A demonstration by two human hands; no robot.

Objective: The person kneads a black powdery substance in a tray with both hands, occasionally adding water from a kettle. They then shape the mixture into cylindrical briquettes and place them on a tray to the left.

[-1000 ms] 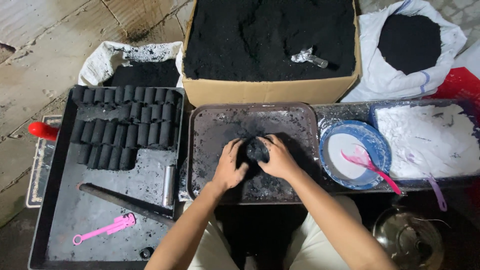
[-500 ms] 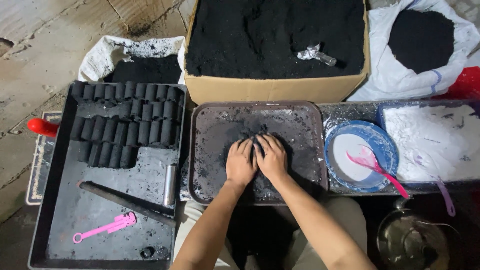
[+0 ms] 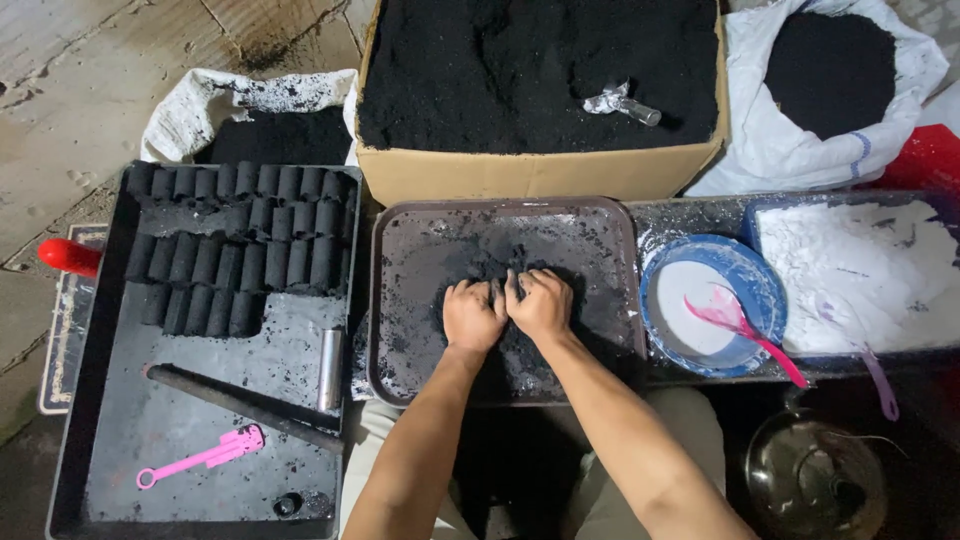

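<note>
My left hand (image 3: 472, 313) and my right hand (image 3: 541, 303) lie side by side, palms down, pressing on a lump of black charcoal paste (image 3: 500, 290) in the middle of a dark metal tray (image 3: 400, 230). Fingers of both hands are curled over the lump and smeared black. Most of the lump is hidden under the hands. Loose black crumbs lie on the tray around them.
Left, a black tray (image 3: 110, 440) holds rows of black cylindrical briquettes (image 3: 240, 240), a metal tube (image 3: 331, 368), a dark rod (image 3: 235, 402) and a pink tool (image 3: 200, 457). Behind stands a cardboard box of black powder (image 3: 540, 80). Right: blue bowl (image 3: 745, 270) with pink spoon (image 3: 745, 325), white powder tray (image 3: 860, 270).
A second ago both hands cupped a round black lump raised off the tray. They have since flattened down onto it, side by side, pressing it against the tray.
</note>
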